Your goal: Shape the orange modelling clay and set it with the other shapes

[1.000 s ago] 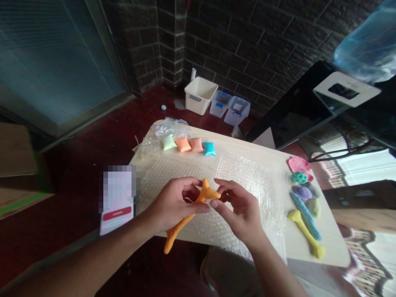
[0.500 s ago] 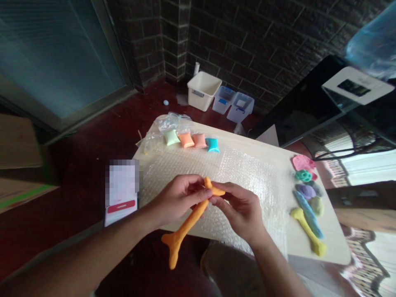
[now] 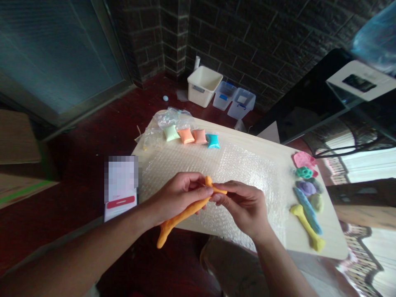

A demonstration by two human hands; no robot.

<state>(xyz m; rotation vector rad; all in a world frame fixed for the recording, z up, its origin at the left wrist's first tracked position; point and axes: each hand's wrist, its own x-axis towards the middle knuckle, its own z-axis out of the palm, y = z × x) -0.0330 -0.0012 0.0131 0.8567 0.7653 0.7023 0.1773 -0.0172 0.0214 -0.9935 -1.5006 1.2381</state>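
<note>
Between my two hands is an orange piece of modelling clay [image 3: 185, 213], a long bar with forked ends like a bone. My left hand [image 3: 185, 194] is closed around its upper part, thumb on top near the fork. With thumb and fingers my right hand [image 3: 243, 204] pinches the right prong of that fork. The lower forked end hangs free past my left wrist, partly hidden behind it. Below the hands, bubble wrap [image 3: 247, 173] covers the middle of the pale table [image 3: 275, 150].
Clay packets in green, orange, pink and a blue packet [image 3: 213, 141] line the far side. At the right lie a yellow clay bone [image 3: 307, 229], a blue clay bar [image 3: 307, 210] and other clay shapes. A white basket [image 3: 204, 84] and clear bins stand on the floor behind.
The clay bone has turned, its lower end swinging up and left toward my left wrist. My right hand has shifted slightly right, still pinching the prong.
</note>
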